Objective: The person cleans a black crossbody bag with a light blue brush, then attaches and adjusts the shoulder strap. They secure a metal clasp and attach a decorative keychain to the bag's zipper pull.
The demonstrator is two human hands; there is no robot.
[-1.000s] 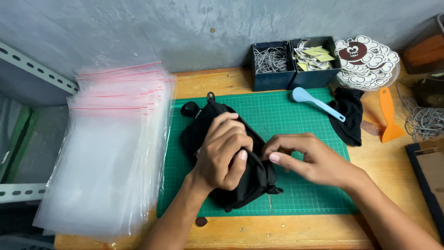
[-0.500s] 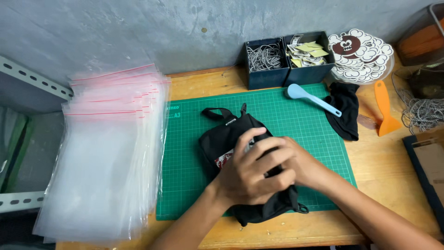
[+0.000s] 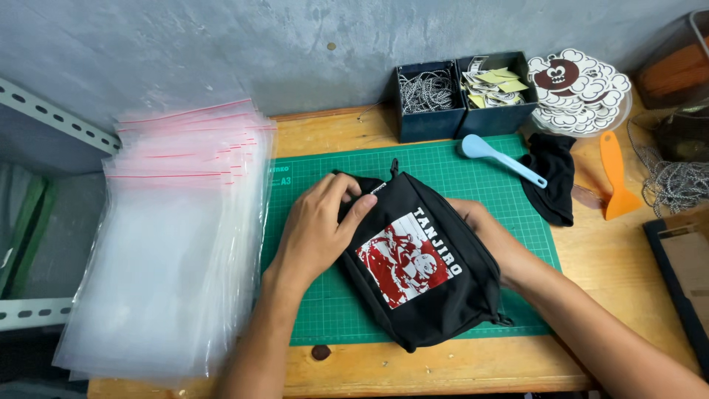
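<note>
Pouch (image 3: pixel 421 273) laid on cutting mat (image 3: pixel 502 185), mat laid on workbench (image 3: pixel 591 258). Left hand (image 3: pixel 317 229) placed on pouch's left end; right hand (image 3: pixel 487 233) tucked behind pouch's right side. Stack of zip bags (image 3: pixel 177 244) set left of mat, overhanging bench edge. Two bins (image 3: pixel 461 96) placed behind mat, against wall. Spoon (image 3: pixel 502 159) laid at mat's far right corner. Cloth piece (image 3: pixel 554 177) laid right of spoon, scraper (image 3: pixel 617 177) right of cloth. Sticker pile (image 3: pixel 580 85) set right of bins.

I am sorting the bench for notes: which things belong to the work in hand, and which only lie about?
In hand:
black pouch, held by left hand and right hand
green cutting mat under it

Lying about:
clear zip bags
blue spoon
orange scraper
black cloth
two dark bins
</note>
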